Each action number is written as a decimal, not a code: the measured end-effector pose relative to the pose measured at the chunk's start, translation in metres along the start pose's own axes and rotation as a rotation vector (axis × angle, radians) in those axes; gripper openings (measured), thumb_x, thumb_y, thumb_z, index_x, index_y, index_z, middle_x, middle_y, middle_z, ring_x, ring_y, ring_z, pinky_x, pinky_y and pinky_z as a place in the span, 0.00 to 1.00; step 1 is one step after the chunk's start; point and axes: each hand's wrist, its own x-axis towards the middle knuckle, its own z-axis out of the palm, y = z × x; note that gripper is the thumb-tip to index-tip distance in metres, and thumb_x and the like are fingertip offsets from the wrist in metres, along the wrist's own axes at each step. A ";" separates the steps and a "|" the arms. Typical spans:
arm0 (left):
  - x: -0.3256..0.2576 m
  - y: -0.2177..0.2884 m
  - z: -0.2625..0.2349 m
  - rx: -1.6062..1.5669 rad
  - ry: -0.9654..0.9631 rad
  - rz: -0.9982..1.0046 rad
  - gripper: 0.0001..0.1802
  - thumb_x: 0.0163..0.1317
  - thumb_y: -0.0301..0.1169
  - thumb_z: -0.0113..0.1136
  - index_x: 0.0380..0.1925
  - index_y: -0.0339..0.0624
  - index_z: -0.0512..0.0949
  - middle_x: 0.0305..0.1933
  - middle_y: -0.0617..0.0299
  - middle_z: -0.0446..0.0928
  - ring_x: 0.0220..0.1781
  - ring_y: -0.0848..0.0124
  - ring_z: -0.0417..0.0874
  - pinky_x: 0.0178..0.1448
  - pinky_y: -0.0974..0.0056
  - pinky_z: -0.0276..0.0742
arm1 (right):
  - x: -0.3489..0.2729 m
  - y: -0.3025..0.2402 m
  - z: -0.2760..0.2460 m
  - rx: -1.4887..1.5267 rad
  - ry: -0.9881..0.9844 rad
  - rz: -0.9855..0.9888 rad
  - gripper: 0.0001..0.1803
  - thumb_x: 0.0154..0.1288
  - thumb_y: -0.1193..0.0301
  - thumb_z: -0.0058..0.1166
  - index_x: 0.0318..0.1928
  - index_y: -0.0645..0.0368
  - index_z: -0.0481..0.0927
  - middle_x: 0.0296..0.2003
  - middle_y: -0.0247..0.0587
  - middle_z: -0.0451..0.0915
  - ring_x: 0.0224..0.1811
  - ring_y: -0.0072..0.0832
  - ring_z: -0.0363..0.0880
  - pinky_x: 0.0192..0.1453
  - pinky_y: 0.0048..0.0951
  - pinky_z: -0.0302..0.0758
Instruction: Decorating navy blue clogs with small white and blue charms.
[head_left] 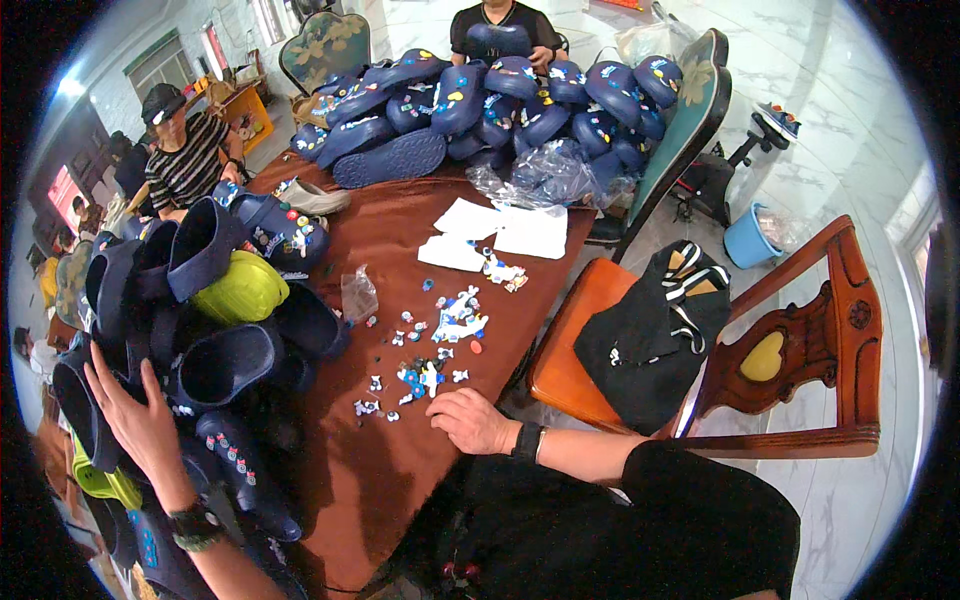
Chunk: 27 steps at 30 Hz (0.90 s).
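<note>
My left hand (143, 432) is open, its fingers spread against the pile of navy foam clogs at the left; whether it presses on one I cannot tell. Close by are an empty navy clog (228, 365), a lime-green clog (243, 290) and a navy clog with a row of small charms (232, 455). My right hand (472, 420) rests on the brown tablecloth (385, 490) with its fingers curled closed; anything inside them is hidden. Just beyond it lie loose shoe charms (420, 380), white, blue and black, with more charms (461, 318) farther up.
White paper sheets (530, 232) and a clear plastic bag (360, 295) lie on the table. A big heap of charm-decorated navy clogs (458, 100) fills the far end, where a person sits. A wooden chair (800, 345) with a black bag (650, 340) stands at the right.
</note>
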 end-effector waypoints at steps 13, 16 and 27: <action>-0.222 0.104 0.029 -0.324 -0.973 -0.066 0.56 0.50 0.46 0.72 0.73 0.46 0.48 0.77 0.39 0.30 0.77 0.37 0.35 0.74 0.35 0.42 | 0.002 -0.002 -0.003 0.014 0.029 -0.005 0.13 0.50 0.76 0.53 0.39 0.57 0.76 0.45 0.38 0.75 0.54 0.36 0.73 0.57 0.38 0.69; -0.229 0.099 0.042 -0.313 -1.113 -0.059 0.62 0.45 0.51 0.75 0.74 0.46 0.46 0.77 0.39 0.28 0.78 0.38 0.32 0.73 0.32 0.39 | 0.002 -0.003 -0.002 0.026 0.023 -0.002 0.12 0.51 0.76 0.53 0.39 0.57 0.76 0.45 0.37 0.75 0.54 0.36 0.73 0.57 0.38 0.68; -0.253 0.079 0.076 -0.481 -1.325 -0.036 0.79 0.28 0.65 0.76 0.74 0.42 0.38 0.76 0.33 0.27 0.78 0.41 0.28 0.77 0.41 0.33 | 0.005 -0.004 -0.007 0.045 -0.023 0.030 0.12 0.52 0.77 0.52 0.40 0.57 0.75 0.45 0.37 0.75 0.53 0.36 0.72 0.58 0.38 0.67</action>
